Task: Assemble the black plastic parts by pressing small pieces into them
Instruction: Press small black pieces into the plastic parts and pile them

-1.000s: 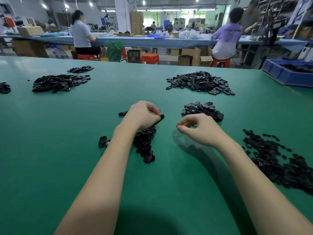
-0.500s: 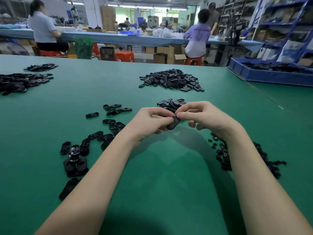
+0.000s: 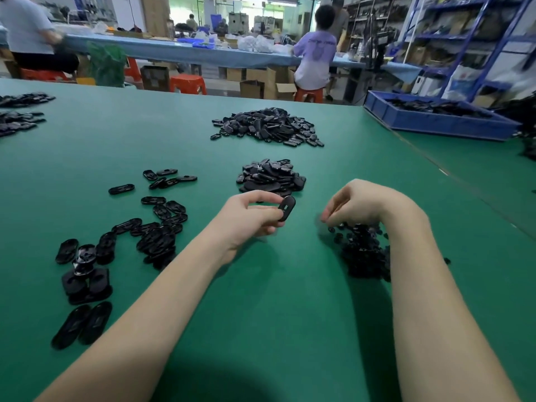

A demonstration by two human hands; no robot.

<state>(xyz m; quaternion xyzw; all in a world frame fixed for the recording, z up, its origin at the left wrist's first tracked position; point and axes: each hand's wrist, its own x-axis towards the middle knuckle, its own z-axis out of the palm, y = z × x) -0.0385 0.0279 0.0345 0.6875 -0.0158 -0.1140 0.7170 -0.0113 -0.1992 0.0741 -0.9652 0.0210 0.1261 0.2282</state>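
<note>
My left hand pinches a black oval plastic part between thumb and fingers, a little above the green table. My right hand hovers with curled fingers over a heap of small black pieces; its fingertips are blurred, so whether they pinch a piece is unclear. Just beyond my hands lies a small pile of oval parts. Loose oval parts are scattered to my left.
A bigger pile of black parts lies farther back. More piles sit at the far left. A blue tray full of parts stands at the right. Beyond the table, people sit on stools at a long bench.
My hands have parted: the right one left the oval part and dropped to the heap of small pieces. The left still holds the part. The view has shifted right.
</note>
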